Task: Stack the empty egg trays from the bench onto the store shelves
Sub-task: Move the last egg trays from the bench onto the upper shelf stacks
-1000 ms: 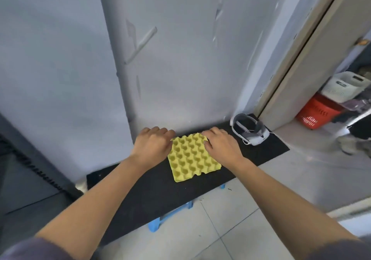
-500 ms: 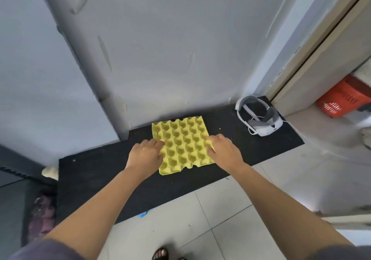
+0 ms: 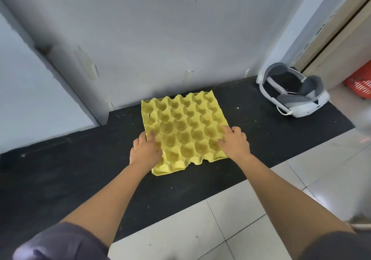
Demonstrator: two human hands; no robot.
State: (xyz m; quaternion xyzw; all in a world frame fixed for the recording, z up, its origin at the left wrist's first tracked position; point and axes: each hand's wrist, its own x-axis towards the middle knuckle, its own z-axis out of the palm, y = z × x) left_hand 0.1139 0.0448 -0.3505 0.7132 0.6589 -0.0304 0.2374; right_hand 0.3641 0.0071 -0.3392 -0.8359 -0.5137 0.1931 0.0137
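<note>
One yellow egg tray [image 3: 184, 133] lies flat on the black tabletop [image 3: 80, 169] by the wall, left hand [image 3: 145, 151] and right hand [image 3: 234, 144] each in grip on its side edges; no shelf in view, stacking judged not yet done.

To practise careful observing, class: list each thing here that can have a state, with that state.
Egg tray: empty, cups up, lying on the bench.
Left grip: holds the tray's left edge.
Right grip: holds the tray's right edge.
Headset: unworn, lying on the bench.
</note>
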